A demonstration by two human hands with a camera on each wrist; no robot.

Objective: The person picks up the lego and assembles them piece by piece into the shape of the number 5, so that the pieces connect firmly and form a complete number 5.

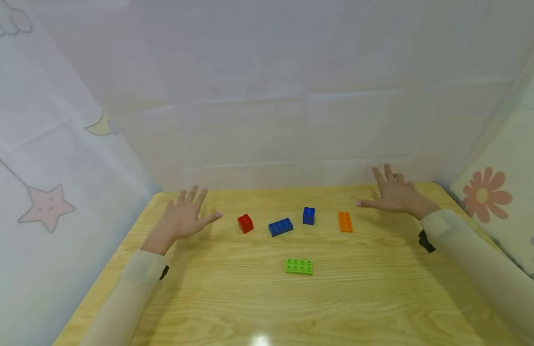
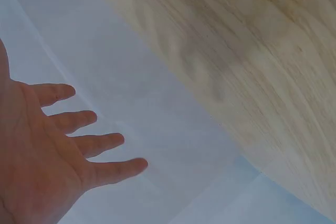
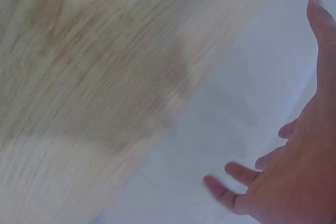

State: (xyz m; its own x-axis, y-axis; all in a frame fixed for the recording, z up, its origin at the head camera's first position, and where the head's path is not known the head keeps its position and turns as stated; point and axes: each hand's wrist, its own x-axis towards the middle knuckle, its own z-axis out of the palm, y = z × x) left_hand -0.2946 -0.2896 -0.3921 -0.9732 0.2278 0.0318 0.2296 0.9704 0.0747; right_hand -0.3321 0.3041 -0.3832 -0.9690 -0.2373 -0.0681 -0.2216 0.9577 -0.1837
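My left hand (image 1: 183, 220) is held over the table's left side with fingers spread, holding nothing. Nearest to it is a red toy brick (image 1: 245, 223). My right hand (image 1: 396, 194), also spread and bare of any object, hovers over the far right part of the table. An orange brick (image 1: 345, 222) lies to its left. Between the hands sit a long blue brick (image 1: 280, 227) and a smaller blue brick (image 1: 308, 216). Closer to me lies a lime green brick (image 1: 299, 266). Both wrist views show the palms (image 2: 47, 166) with fingers extended.
The bricks rest on a wooden table (image 1: 232, 298). A pale cloth (image 1: 267, 120) hangs right behind its far edge. Printed cloth stands at the left and right, with a pink star (image 1: 47, 207) and a red flower (image 1: 486, 194).
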